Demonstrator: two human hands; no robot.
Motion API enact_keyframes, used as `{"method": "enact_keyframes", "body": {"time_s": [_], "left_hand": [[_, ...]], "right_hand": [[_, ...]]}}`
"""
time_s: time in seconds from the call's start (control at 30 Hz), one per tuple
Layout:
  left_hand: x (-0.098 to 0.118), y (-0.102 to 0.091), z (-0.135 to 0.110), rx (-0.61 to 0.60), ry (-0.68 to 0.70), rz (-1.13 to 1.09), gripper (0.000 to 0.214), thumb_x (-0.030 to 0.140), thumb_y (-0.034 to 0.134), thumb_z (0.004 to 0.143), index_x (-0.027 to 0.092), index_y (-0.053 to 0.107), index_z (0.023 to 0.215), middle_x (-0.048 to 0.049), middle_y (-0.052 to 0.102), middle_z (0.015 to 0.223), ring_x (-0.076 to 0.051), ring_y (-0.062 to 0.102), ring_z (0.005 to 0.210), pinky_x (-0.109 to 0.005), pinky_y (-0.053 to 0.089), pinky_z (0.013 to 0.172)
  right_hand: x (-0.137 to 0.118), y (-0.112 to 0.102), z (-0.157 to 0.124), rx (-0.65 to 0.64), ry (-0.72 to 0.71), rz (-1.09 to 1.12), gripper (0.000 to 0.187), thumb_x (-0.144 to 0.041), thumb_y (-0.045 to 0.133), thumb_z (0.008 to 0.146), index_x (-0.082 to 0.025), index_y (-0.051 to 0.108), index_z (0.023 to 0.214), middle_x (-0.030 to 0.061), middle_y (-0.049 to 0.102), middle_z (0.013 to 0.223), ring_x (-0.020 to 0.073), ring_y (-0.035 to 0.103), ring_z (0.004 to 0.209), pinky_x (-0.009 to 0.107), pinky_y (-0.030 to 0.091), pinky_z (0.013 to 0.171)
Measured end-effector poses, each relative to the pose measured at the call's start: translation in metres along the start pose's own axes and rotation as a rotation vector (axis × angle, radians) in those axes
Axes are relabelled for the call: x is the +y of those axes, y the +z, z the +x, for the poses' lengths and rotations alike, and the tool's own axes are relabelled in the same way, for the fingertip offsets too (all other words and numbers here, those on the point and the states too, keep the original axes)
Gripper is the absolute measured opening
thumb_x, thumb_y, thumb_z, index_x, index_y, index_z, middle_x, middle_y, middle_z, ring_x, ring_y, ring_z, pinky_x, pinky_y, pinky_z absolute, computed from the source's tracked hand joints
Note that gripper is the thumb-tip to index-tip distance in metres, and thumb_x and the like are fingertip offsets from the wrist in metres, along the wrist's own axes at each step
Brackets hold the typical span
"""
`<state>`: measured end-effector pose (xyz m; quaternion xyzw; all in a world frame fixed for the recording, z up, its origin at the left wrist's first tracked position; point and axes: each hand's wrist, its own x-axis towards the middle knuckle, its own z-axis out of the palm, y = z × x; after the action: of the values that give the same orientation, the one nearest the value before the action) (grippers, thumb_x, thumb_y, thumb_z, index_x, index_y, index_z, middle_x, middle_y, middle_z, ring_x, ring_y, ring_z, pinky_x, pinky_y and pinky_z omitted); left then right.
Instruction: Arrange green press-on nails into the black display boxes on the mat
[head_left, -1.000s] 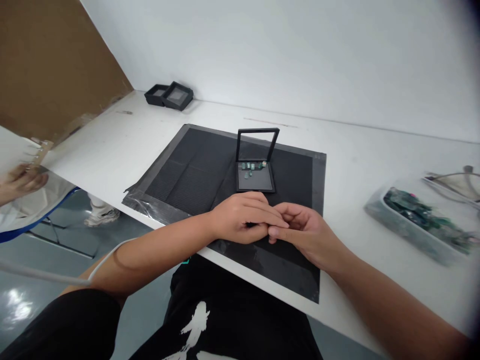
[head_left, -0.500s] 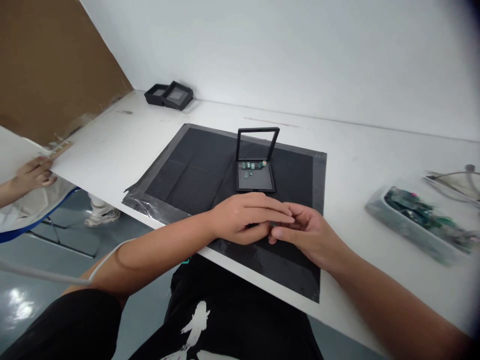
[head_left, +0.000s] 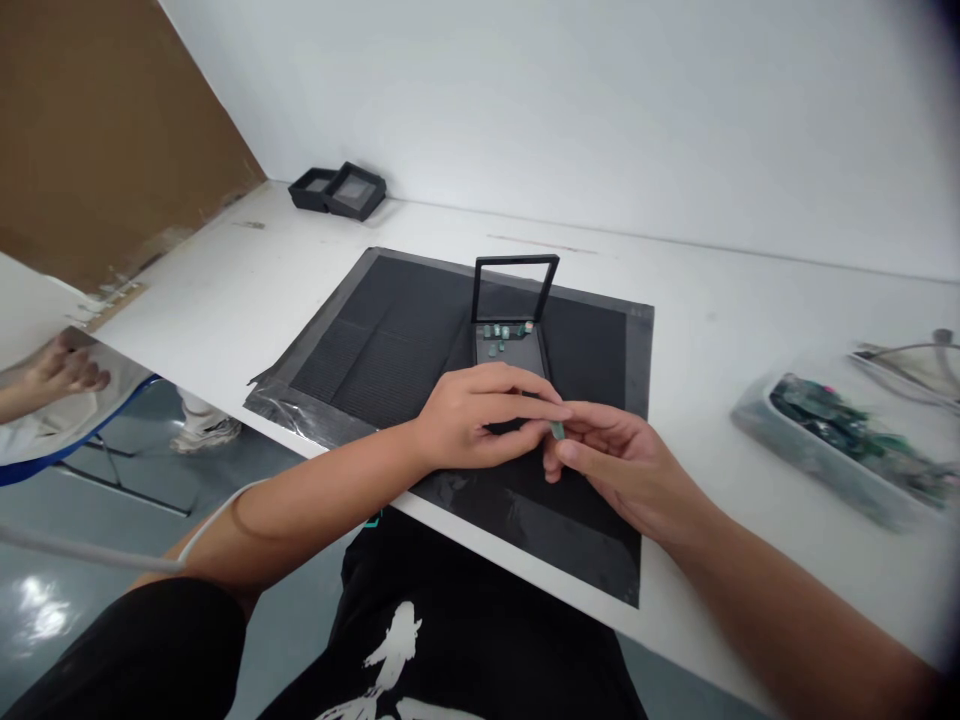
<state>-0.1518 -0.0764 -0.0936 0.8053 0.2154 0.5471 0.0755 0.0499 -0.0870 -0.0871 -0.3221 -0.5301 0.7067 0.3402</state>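
A small pale green stone [head_left: 557, 430] shows between the fingertips of both hands, low over the black mat [head_left: 390, 350]. My left hand [head_left: 487, 415] reaches in from the left, its thumb and fingers closed on the stone's upper end. From the right, my right hand [head_left: 626, 455] pinches the same piece with its thumb close to the lower end. Just beyond them stands an open black display case [head_left: 517, 261], its clear-windowed lid raised. Several small green stones [head_left: 500, 331] lie in the case's back part; my left hand covers its front edge.
At the right is a clear plastic tub [head_left: 825, 465] heaped with green pieces, beside a blurred thin-framed object [head_left: 911, 365]. Two black frame boxes [head_left: 355, 191] sit by the wall. Another person's hand [head_left: 64, 370] is at far left. A pale cable crosses near my left arm.
The green stone, mostly hidden before, now shows between my fingertips. My left hand has shifted slightly up and left, covering the case's front edge. The other person's hand has lowered.
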Motion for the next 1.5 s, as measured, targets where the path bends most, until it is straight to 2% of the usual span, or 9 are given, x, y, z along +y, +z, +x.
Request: {"method": "enact_keyframes", "body": {"time_s": [0.27,0.43,0.63,0.77,0.87,1.03,1.2,1.37,1.5], "left_hand": [[-0.001,-0.001,0.000,-0.010,-0.003,0.010,0.021,0.014,0.062,0.087,0.021,0.072,0.103,-0.0038,0.073,0.099,-0.008,0.067,0.077,-0.023,0.057,0.075],[-0.002,-0.001,-0.001,-0.017,-0.024,-0.049,0.024,0.013,0.058,0.090,0.020,0.072,0.108,-0.0058,0.070,0.103,-0.009,0.068,0.085,-0.022,0.058,0.077],[-0.004,-0.001,-0.004,-0.046,-0.048,-0.043,0.035,0.009,0.053,0.091,0.027,0.070,0.116,-0.0037,0.067,0.107,-0.010,0.066,0.091,-0.023,0.058,0.080],[-0.005,-0.001,-0.004,-0.098,-0.059,-0.016,0.034,0.008,0.051,0.092,0.024,0.069,0.116,-0.0049,0.067,0.108,-0.011,0.066,0.097,-0.026,0.058,0.086],[-0.004,-0.001,-0.003,-0.093,-0.057,0.013,0.033,0.007,0.051,0.092,0.023,0.068,0.115,-0.0056,0.067,0.108,-0.012,0.065,0.097,-0.026,0.057,0.085],[-0.002,0.000,-0.001,-0.089,-0.054,0.051,0.030,0.008,0.051,0.093,0.022,0.069,0.114,-0.0055,0.068,0.106,-0.012,0.064,0.096,-0.028,0.055,0.085],[-0.001,0.000,0.003,-0.066,-0.051,0.107,0.029,0.012,0.053,0.096,0.025,0.067,0.117,-0.0039,0.069,0.105,-0.013,0.063,0.099,-0.033,0.051,0.092],[0.003,0.001,0.004,-0.072,-0.054,0.137,0.026,0.011,0.053,0.096,0.022,0.067,0.115,-0.0033,0.065,0.098,-0.012,0.061,0.095,-0.031,0.050,0.090],[0.005,0.001,0.003,-0.092,-0.063,0.145,0.026,0.013,0.053,0.095,0.024,0.068,0.114,-0.0019,0.062,0.095,-0.012,0.059,0.093,-0.031,0.049,0.089]], "right_hand": [[0.000,0.006,0.000,0.045,-0.014,-0.040,0.027,-0.038,0.083,0.077,-0.027,0.075,0.101,-0.0018,0.068,0.069,0.0124,0.062,0.058,0.028,0.057,0.055],[0.001,0.009,0.000,0.068,-0.024,-0.066,0.026,-0.036,0.080,0.080,-0.026,0.074,0.104,-0.0010,0.069,0.070,0.0120,0.062,0.055,0.026,0.057,0.052],[-0.002,0.009,0.001,0.088,-0.065,-0.139,0.020,-0.034,0.080,0.080,-0.026,0.075,0.098,0.0008,0.073,0.079,0.0121,0.065,0.058,0.025,0.059,0.052],[-0.004,0.009,0.000,0.133,-0.108,-0.233,0.018,-0.036,0.078,0.081,-0.024,0.076,0.095,0.0008,0.072,0.073,0.0120,0.065,0.056,0.025,0.060,0.053],[-0.005,0.009,0.000,0.143,-0.133,-0.253,0.017,-0.037,0.077,0.082,-0.023,0.076,0.092,0.0002,0.071,0.068,0.0119,0.064,0.054,0.025,0.059,0.051],[-0.005,0.007,0.004,0.148,-0.112,-0.211,0.018,-0.035,0.081,0.078,-0.026,0.079,0.093,-0.0012,0.069,0.068,0.0112,0.061,0.054,0.025,0.057,0.052],[-0.003,0.010,0.008,0.159,-0.120,-0.159,0.008,-0.033,0.081,0.077,-0.027,0.078,0.082,-0.0030,0.064,0.062,0.0101,0.058,0.055,0.025,0.052,0.055],[-0.001,0.010,0.006,0.154,-0.125,-0.133,0.017,-0.041,0.079,0.079,-0.025,0.080,0.080,-0.0006,0.067,0.064,0.0110,0.057,0.057,0.026,0.050,0.056],[0.002,0.004,0.003,0.145,-0.109,-0.146,0.015,-0.040,0.078,0.081,-0.026,0.081,0.080,-0.0003,0.069,0.066,0.0103,0.058,0.058,0.026,0.049,0.059]]}}
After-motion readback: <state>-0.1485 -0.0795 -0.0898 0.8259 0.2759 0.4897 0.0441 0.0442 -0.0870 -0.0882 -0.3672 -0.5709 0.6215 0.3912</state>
